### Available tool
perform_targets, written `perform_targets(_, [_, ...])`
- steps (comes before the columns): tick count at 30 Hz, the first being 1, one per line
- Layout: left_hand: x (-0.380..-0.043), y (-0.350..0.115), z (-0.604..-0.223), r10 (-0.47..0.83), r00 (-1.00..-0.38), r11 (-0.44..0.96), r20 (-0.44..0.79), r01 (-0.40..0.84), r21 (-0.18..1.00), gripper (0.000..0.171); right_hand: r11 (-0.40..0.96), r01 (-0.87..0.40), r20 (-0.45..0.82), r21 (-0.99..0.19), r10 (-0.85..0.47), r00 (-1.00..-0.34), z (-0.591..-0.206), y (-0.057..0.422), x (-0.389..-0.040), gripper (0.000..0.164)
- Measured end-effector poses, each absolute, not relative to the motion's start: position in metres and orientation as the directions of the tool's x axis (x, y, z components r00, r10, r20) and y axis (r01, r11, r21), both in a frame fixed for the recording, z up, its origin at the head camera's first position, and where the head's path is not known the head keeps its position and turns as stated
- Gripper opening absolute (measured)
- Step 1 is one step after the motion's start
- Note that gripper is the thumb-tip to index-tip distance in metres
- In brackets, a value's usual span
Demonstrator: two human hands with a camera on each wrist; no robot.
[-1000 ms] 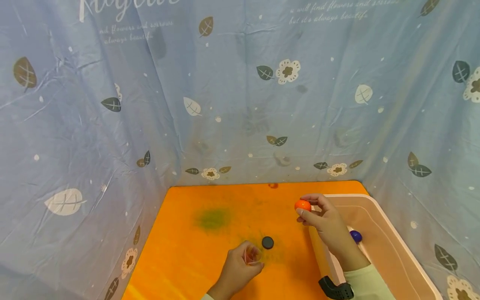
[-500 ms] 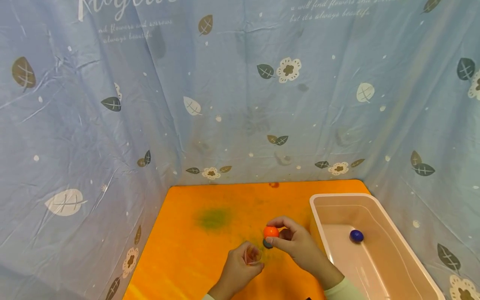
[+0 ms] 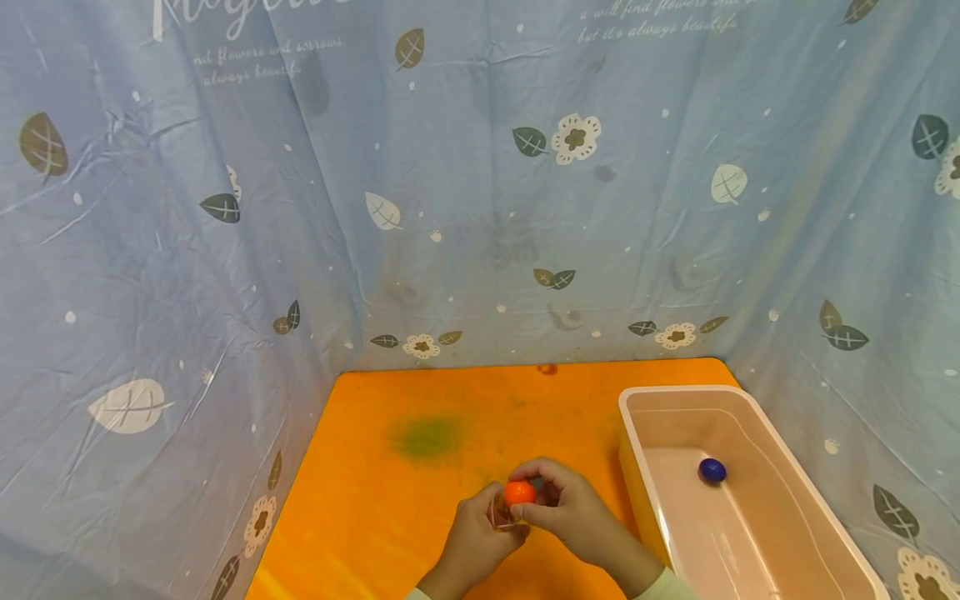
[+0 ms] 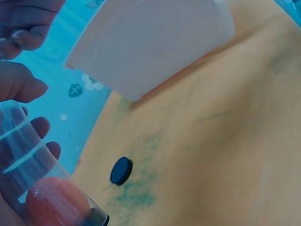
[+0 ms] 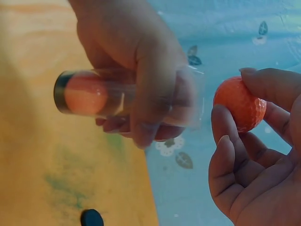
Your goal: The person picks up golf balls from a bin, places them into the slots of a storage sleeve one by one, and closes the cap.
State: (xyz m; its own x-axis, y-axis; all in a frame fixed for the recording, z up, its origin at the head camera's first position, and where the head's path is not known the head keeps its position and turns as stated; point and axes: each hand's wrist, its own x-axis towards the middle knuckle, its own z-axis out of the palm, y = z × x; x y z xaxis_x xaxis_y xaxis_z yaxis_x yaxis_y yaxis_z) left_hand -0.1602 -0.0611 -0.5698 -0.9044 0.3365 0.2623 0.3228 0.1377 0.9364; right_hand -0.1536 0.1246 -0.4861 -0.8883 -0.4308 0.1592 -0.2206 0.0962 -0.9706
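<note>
Clear tube (image 5: 123, 96), held over an orange bench (image 3: 487, 408) with free room leftward; the rim of a pink bin (image 3: 705, 525) bounds the right. The left hand (image 3: 476, 537) curls round the tube, seemingly to point its mouth towards the right hand (image 3: 576, 515), which pinches an orange ball (image 5: 237, 101) just beside that mouth. A black disc (image 4: 121, 171) lies below.

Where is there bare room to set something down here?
The orange table looks bare, stains aside, between the left hand, left curtain and back curtain. The pink bin has free space around its blue ball. Crowded: front centre, with right hand, clear tube, orange ball and loose black cap.
</note>
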Motion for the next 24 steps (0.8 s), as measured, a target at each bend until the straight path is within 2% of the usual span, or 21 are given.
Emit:
perform_targets(6, [-0.160, -0.061, -0.570, 0.337, -0.907, 0.160, 0.252, 0.319, 0.934, 0.027, 0.122, -0.225, 0.152, -0.967, -0.432, -0.889, -0.495, 0.123, -0.153, 0.028])
perform_targets(13, [-0.146, -0.060, -0.535, 0.331, -0.902, 0.156, 0.276, 0.341, 0.927, 0.029, 0.125, -0.244, 0.168, -0.962, -0.434, -0.885, -0.499, 0.122, -0.151, 0.028])
perform_targets(18, [-0.145, -0.059, -0.535, 0.321, -0.899, 0.174, 0.297, 0.364, 0.915, 0.027, 0.140, -0.220, 0.144, -0.966, -0.417, -0.897, -0.500, 0.124, -0.152, 0.030])
perform_targets(24, [-0.145, -0.060, -0.536, 0.329, -0.917, 0.118, 0.224, 0.276, 0.954, 0.020, 0.147, -0.204, 0.130, -0.968, -0.401, -0.907, -0.498, 0.125, -0.150, 0.027])
